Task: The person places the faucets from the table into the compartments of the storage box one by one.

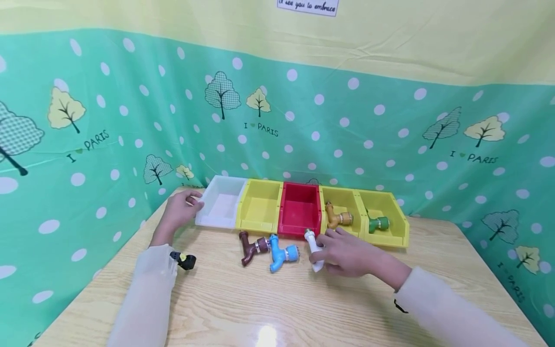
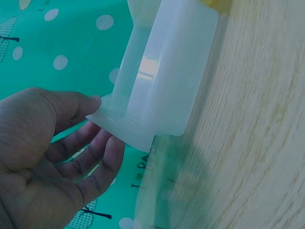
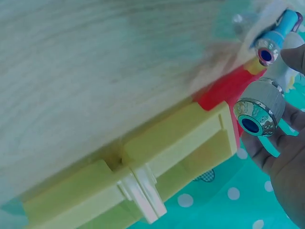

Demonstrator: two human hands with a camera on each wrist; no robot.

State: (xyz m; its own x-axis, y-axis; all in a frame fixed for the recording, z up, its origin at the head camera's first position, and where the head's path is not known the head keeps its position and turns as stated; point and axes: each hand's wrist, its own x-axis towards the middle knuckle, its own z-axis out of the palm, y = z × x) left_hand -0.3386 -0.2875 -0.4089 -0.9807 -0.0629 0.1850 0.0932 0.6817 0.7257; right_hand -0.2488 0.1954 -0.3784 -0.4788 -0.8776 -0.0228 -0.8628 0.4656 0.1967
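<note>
My right hand [image 1: 347, 253] grips a white tap [image 1: 311, 238] close over the table in front of the red bin [image 1: 300, 207]. In the right wrist view the round knob end of this white tap [image 3: 259, 106] faces the camera, with thumb and fingers on either side of it. At the left end of the row, my left hand [image 1: 179, 210] pinches the side edge of a translucent white bin [image 2: 176, 71], thumb over the edge and fingers below. A blue tap [image 1: 282, 254] and a dark brown tap [image 1: 249, 246] lie on the table between the hands.
A yellow bin [image 1: 260, 200] stands between the white and red ones. Two more yellow bins at the right hold an orange-brown tap [image 1: 338, 217] and a green tap [image 1: 378, 223]. Behind the row hangs a dotted green curtain [image 1: 368, 120]. The wooden table [image 1: 225, 308] spreads in front.
</note>
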